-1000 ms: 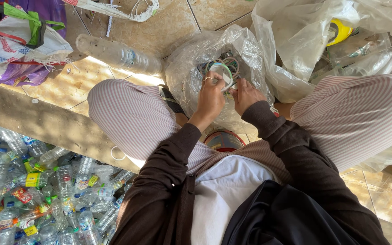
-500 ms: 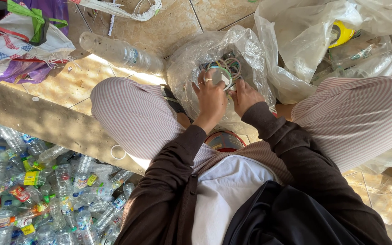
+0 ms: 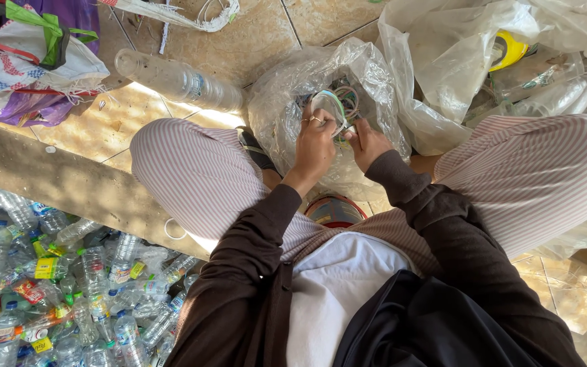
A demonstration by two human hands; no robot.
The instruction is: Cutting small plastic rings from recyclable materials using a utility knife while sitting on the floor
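The left hand (image 3: 315, 144), a ring on one finger, is closed in a pinch on a thin pale-green plastic ring (image 3: 329, 109); the right hand (image 3: 368, 143) is curled shut just beside it, fingertips on the same tangle of rings (image 3: 344, 102) — what exactly it grips cannot be told. The rings are slender coloured hoops — green, pink, white — bunched at the mouth of a crinkled clear plastic bag (image 3: 287, 102) that sits on the tiled floor (image 3: 253, 34) between the person's knees. Both forearms wear dark brown sleeves (image 3: 253, 272); the trousers (image 3: 191, 170) are finely striped fabric.

To the right, a larger translucent sack (image 3: 443, 61) holds clear bottles and a yellow cap. Beyond the left knee lies a single clear ribbed plastic bottle (image 3: 178, 81) on its side, near a woven bag (image 3: 22, 68) with green and purple cloth. At lower left, a heap of crushed clear bottles (image 3: 49, 292) with coloured labels and caps is packed closely together.

Against the frame half a second earlier, the hands remain at the bag's mouth; the left hand has shifted slightly, with the green ring drawn up more clearly above the fingers.
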